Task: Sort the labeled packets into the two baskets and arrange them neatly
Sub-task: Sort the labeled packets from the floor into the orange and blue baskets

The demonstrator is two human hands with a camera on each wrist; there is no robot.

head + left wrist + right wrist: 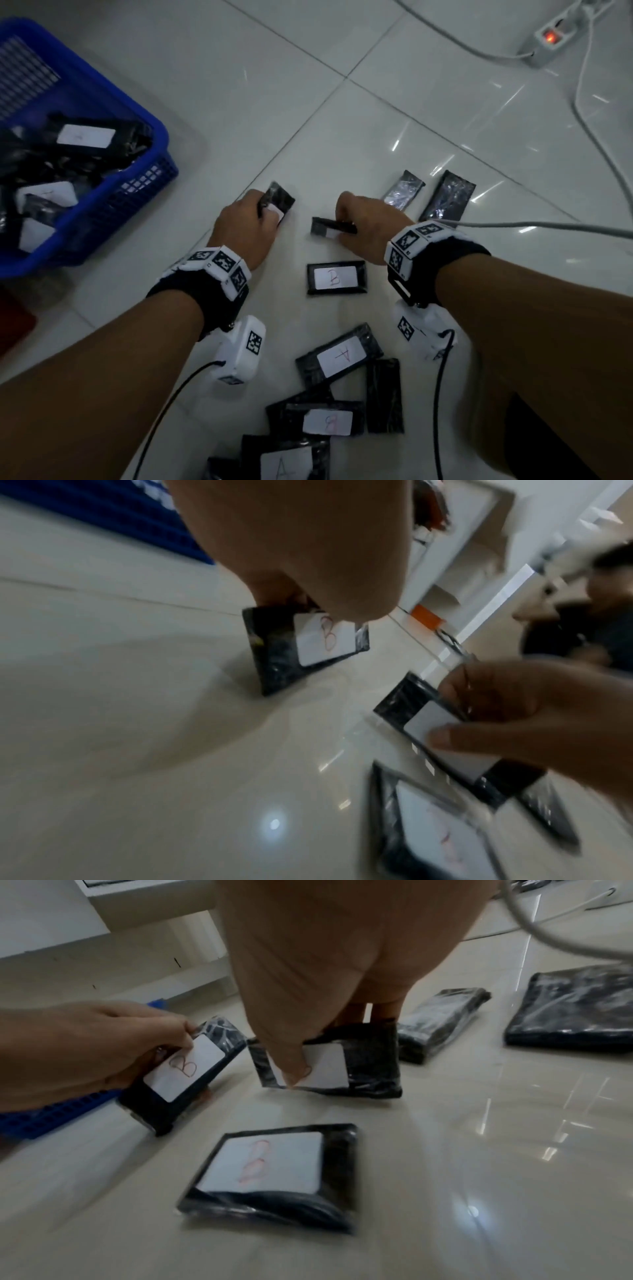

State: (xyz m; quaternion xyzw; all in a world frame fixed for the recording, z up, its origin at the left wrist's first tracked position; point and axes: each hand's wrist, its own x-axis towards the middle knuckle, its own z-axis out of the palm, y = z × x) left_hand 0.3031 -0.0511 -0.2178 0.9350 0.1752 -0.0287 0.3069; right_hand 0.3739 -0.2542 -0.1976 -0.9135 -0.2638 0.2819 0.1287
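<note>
My left hand [253, 222] pinches a black packet labelled B [278, 204] and tilts it up off the tiled floor; the same packet [301, 645] shows its B label in the left wrist view. My right hand [359, 229] grips another black packet [330, 226] on its edge, thumb on its white label [325, 1069], whose letter is hidden. A flat packet marked B [337, 277] lies just below both hands. A blue basket [144, 178] at the left holds several labelled packets.
Two unlabelled-side packets [445, 200] lie right of my right hand. A pile of A and B packets [339, 356] lies near my forearms. A grey cable [548, 224] and a power strip [555, 37] lie at the right. A red object [13, 322] sits at the left edge.
</note>
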